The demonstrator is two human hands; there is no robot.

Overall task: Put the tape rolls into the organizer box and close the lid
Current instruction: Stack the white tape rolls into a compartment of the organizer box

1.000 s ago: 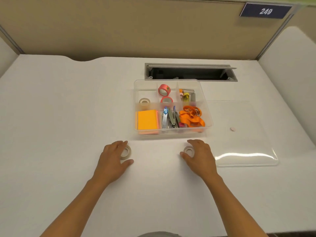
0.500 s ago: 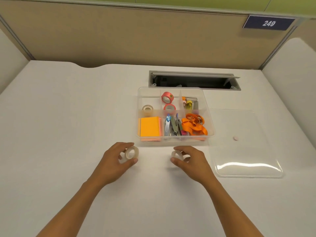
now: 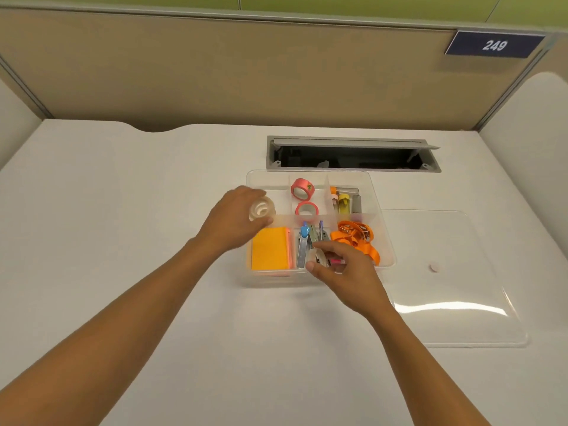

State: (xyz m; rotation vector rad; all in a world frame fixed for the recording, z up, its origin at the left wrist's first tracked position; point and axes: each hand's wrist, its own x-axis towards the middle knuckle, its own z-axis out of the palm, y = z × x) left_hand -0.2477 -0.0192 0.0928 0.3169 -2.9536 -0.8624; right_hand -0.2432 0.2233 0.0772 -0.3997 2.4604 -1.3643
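Left hand has a clear tape roll pinched between thumb and fingers, held over the far-left compartment of the organizer box. Can't tell whether a second roll sits under it; the view blurs there.

Right hand is closed on another clear roll, mostly hidden by the fingers, above the near-middle compartment with the metal clips.

Two pink tape rolls are in the far-middle compartment. Orange sticky notes near-left, orange ribbon near-right.

Handling, my read: rolls are light, stiff rings, smooth and a bit slick on the outer face. Best grip is across the outer rim, or a finger through the core. Not fragile, so a short drop is fine.

Lid lies flat on the table just right of the box, touching or nearly so. Thin clear plastic, likely flexes; take it by two edges. A small pink disc shows on or under it; can't tell which.
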